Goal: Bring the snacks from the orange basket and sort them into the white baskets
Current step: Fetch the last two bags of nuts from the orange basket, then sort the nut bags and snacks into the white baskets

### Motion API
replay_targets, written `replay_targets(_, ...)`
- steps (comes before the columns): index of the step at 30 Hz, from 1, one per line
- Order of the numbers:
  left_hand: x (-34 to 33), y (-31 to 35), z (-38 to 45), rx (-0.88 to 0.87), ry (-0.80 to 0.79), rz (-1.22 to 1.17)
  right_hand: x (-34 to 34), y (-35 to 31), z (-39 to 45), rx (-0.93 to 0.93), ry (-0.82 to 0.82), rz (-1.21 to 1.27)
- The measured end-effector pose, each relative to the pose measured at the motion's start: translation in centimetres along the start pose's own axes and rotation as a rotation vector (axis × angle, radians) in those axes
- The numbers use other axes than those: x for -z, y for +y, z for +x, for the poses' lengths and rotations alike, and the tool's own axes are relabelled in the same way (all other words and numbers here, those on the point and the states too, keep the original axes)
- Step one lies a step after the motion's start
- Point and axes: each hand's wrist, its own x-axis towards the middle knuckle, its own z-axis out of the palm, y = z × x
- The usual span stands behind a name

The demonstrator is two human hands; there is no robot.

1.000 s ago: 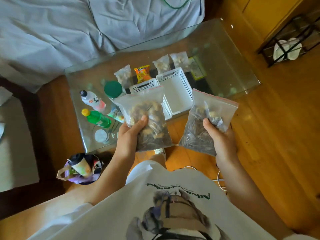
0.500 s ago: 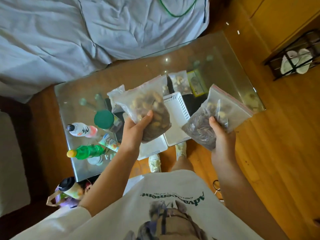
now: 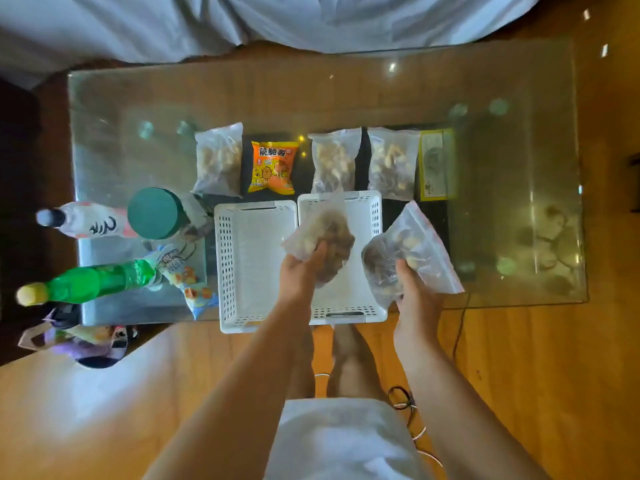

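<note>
Two white baskets stand side by side at the glass table's near edge, the left one (image 3: 242, 258) and the right one (image 3: 372, 216). My left hand (image 3: 301, 271) grips a clear zip bag of nuts (image 3: 329, 237) above the right basket. My right hand (image 3: 414, 289) grips a second clear zip bag of nuts and seeds (image 3: 412, 247) just right of that basket. Behind the baskets lie three more clear nut bags (image 3: 218, 161), (image 3: 334, 161), (image 3: 391, 164) and an orange snack packet (image 3: 273, 166). No orange basket is in view.
On the glass table (image 3: 502, 202) at the left stand a white bottle (image 3: 83, 220), a green-lidded jar (image 3: 156, 213), a green bottle (image 3: 90, 280) and a blue snack packet (image 3: 183, 278). A yellow-green box (image 3: 436, 164) lies at the right. A bag (image 3: 79, 337) sits on the floor.
I have stepped closer, so I look straight down on the table. Both hands have carried their bags forward and lower, the left one over the right basket.
</note>
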Motion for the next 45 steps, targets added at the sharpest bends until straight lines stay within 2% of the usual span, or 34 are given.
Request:
replay_targets(4, -1.0, -4.3, 3.7, 0.125, 0.001, -0.032, -2.2, 3.7, 3.4, -0.068, -0.033, -0.001)
replay_targets(6, -1.1, -5.9, 4.9, 0.122, 0.02, 0.024, -3.1, 5.0, 4.5, -0.058, -0.06, -0.095)
replay_targets(10, -0.5, -7.8, 5.8, 0.044, 0.246, 0.214, -2.9, 6.7, 6.2, 0.003, 0.034, -0.277)
replay_targets(12, -0.1, -7.7, 6.1, -0.052, 0.315, 0.356, -2.6, 6.6, 6.7, 0.107, 0.008, -0.369)
replay_targets(15, 0.4, -6.6, 7.4, -0.139, 0.324, 0.567, -2.7, 5.8, 7.8, 0.226, -0.025, -0.448)
replay_targets(21, -0.1, -3.0, 9.5, -0.094, 0.3, 0.784, -3.9, 4.0, 9.0, 0.297, -0.08, -0.572)
replay_targets(27, -1.5, -1.8, 5.9, 0.005, 0.085, 0.558, -3.2, 2.7, 6.2, 0.374, -0.232, -0.524)
replay_targets(29, -1.4, -2.6, 5.6, 0.036, 0.115, 0.541, -2.8, 2.8, 6.7, 0.375, -0.185, -0.574)
replay_targets(33, -0.3, -3.5, 7.1, 0.086, 0.309, 0.625, -2.0, 3.5, 9.3, 0.233, 0.035, -0.605)
replay_targets(35, -0.9, -3.5, 7.3, 0.084, 0.261, 0.612, -2.7, 4.0, 9.0, 0.234, -0.072, -0.606)
replay_targets(37, -2.1, -3.5, 6.8, 0.029, 0.116, 0.654, -3.8, 4.3, 7.9, 0.247, -0.267, -0.643)
replay_targets(38, -2.6, -3.4, 6.5, 0.002, 0.077, 0.682, -4.1, 4.4, 7.6, 0.248, -0.303, -0.644)
replay_targets(42, -1.9, -2.5, 6.5, -0.04, 0.106, 0.606, -3.1, 3.5, 7.7, 0.261, -0.197, -0.545)
replay_targets(45, -0.8, -2.4, 6.2, -0.04, 0.058, 0.561, -2.3, 2.9, 6.8, 0.272, -0.321, -0.496)
